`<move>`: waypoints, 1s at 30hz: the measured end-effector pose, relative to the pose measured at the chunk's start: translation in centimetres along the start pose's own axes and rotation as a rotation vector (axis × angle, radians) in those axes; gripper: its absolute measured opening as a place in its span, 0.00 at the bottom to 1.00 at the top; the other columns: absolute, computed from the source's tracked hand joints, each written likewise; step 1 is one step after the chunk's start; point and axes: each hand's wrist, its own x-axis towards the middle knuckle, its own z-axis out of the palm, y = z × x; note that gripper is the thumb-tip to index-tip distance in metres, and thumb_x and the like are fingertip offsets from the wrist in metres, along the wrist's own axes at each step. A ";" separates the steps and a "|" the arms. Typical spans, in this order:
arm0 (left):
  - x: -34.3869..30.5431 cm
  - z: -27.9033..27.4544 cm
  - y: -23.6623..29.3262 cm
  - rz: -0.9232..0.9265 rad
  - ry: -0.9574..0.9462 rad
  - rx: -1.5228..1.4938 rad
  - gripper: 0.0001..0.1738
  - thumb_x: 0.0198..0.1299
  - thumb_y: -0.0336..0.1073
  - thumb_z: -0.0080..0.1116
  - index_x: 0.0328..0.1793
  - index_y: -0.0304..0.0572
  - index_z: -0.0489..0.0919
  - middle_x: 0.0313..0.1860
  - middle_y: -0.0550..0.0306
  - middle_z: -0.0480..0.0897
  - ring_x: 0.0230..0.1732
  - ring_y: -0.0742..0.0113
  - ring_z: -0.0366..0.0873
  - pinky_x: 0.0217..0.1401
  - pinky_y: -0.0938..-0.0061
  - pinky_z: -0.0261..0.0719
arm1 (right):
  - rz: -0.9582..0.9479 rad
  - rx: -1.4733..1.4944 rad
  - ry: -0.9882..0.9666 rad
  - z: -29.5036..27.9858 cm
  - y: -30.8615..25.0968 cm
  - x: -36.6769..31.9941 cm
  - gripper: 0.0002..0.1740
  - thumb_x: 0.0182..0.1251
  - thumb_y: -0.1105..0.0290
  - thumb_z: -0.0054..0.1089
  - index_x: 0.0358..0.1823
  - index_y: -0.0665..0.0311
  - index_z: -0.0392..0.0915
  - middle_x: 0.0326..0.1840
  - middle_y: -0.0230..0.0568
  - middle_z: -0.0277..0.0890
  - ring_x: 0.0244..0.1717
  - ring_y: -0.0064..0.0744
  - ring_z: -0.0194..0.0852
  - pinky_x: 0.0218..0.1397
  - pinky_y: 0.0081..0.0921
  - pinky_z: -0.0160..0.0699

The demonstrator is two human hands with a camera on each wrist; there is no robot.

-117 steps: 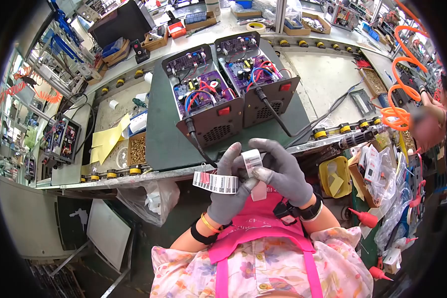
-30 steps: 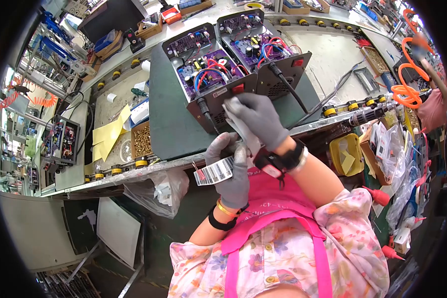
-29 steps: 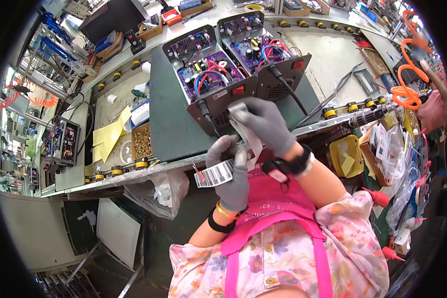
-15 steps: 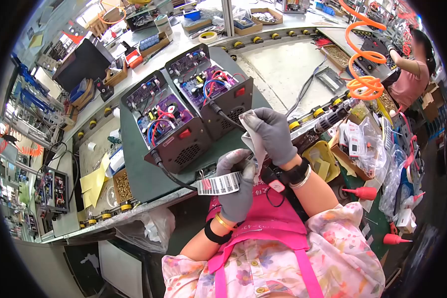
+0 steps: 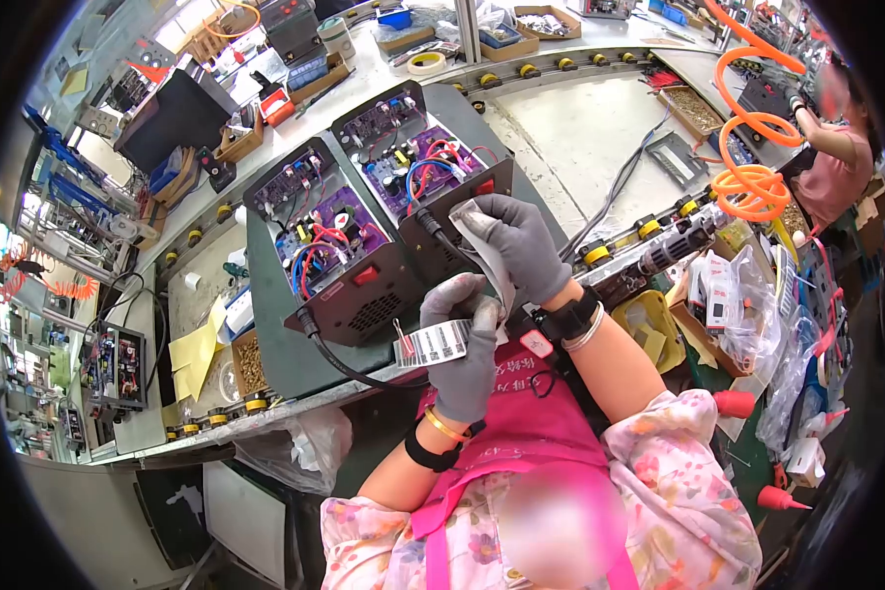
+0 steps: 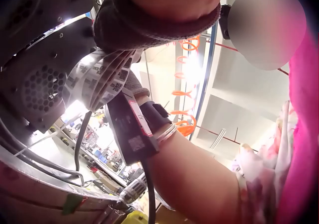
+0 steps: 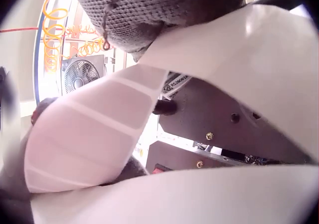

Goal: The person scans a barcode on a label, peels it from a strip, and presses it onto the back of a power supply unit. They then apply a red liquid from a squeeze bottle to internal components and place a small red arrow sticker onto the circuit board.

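The grey-gloved left grip (image 5: 465,359) pinches a white barcode label strip (image 5: 431,344), the right grip (image 5: 523,244) its white backing paper (image 5: 484,246) (over the bench's (image 5: 275,344) front edge). Pulling askew might crease a label.

Barcodes on label strip (image 5: 433,344), digits too small, pink apron (image 5: 521,433) characters blurred

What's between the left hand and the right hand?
A white label strip, in the head view: the right hand holds its upper end, and it runs down to the left hand, which holds barcode labels.
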 end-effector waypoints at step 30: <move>0.9 0.8 -0.2 -0.029 0.013 -0.069 0.19 0.62 0.24 0.54 0.59 0.36 0.67 0.51 0.52 0.76 0.45 0.70 0.76 0.50 0.75 0.77 | 0.037 0.096 0.194 1.5 0.6 1.1 0.11 0.65 0.67 0.60 0.37 0.70 0.81 0.28 0.33 0.78 0.25 0.16 0.73 0.27 0.17 0.78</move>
